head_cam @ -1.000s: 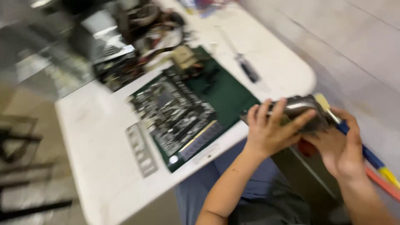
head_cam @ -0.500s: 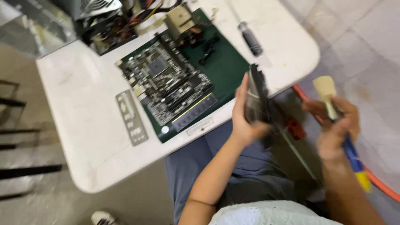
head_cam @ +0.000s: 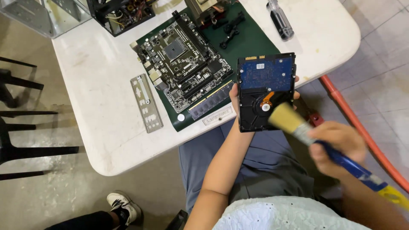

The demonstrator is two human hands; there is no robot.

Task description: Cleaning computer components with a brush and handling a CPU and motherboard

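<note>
My left hand (head_cam: pixel 235 99) grips a black hard drive (head_cam: pixel 255 108) from behind, its blue circuit board facing up, held over my lap just off the table's near edge. My right hand (head_cam: pixel 338 147) holds a paintbrush (head_cam: pixel 298 125) with a blue handle; its pale bristles touch the lower right of the drive. On the white table (head_cam: pixel 106 110) lies a dark motherboard (head_cam: pixel 183 64) on a green mat (head_cam: pixel 251 42).
A metal port plate (head_cam: pixel 147 102) lies left of the motherboard. A screwdriver (head_cam: pixel 280 19) rests at the table's far right. A power supply (head_cam: pixel 123 12) and a metal case (head_cam: pixel 47 15) stand at the back. An orange hose (head_cam: pixel 358 123) runs on the floor. A shoe (head_cam: pixel 123 206) shows lower left.
The left hand has turned the drive from edge-on to flat, board side up. The right hand has brought the brush leftward onto the drive. The view has tilted down.
</note>
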